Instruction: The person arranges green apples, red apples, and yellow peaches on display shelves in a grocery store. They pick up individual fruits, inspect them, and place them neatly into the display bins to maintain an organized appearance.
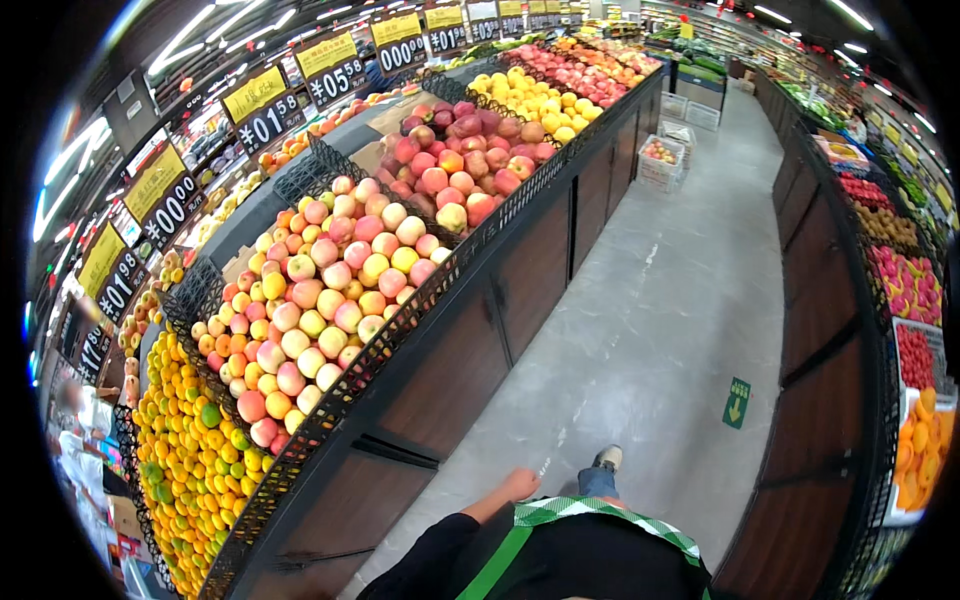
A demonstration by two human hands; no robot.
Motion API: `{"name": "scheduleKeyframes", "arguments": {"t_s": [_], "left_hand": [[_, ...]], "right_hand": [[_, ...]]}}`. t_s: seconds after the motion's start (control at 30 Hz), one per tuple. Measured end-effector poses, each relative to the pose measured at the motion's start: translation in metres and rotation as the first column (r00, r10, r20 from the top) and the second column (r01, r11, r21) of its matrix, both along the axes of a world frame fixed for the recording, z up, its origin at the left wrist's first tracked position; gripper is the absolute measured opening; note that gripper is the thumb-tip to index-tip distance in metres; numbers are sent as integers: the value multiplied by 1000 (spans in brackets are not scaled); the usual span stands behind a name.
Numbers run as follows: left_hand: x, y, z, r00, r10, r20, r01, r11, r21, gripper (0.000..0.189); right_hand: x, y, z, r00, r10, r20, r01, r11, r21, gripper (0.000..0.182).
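My left hand (522,484) hangs low in front of my body over the grey floor, its fingers curled, with no object visible in it. It is apart from the wooden-fronted fruit stand on the left. My right hand is out of view. On that stand, pale pink and yellow apples (307,300) lie heaped between black plastic lattice dividers. Small orange-yellow citrus fruit (195,465) fill the nearest section, while darker red apples (465,161) and yellow fruit (536,101) lie farther along. A green-and-white checked apron (600,510) covers my front.
The aisle floor (600,300) runs ahead between two stands. White crates (660,169), one holding fruit, stand beside the left stand. Dragon fruit (907,285) and mangoes (919,450) lie on the right stand. Price signs (266,112) line the left display. People (86,450) stand at far left.
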State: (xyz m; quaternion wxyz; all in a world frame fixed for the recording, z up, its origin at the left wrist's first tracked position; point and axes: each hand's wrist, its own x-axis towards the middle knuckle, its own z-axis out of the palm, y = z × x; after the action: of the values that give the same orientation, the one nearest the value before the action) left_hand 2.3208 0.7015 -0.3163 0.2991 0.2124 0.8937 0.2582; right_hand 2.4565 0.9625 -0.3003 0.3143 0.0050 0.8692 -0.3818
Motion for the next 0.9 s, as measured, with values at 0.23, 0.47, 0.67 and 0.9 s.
{"name": "scheduleKeyframes", "arguments": {"t_s": [0.23,0.47,0.67,0.9], "left_hand": [[-78,19,-36,988,151,-44,-156,978,-140,32],[-234,101,105,673,591,-444,-479,806,346,24],[-357,72,236,371,801,-471,-524,599,606,29],[-484,14,283,228,595,-771,-496,753,434,52]], "right_hand": [[-135,89,74,977,81,-195,-88,996,-25,42],[-246,175,106,943,292,-157,-288,956,51,39],[-315,191,147,921,359,-151,-350,933,84,40],[-421,173,134,886,455,-91,-445,888,113,37]]}}
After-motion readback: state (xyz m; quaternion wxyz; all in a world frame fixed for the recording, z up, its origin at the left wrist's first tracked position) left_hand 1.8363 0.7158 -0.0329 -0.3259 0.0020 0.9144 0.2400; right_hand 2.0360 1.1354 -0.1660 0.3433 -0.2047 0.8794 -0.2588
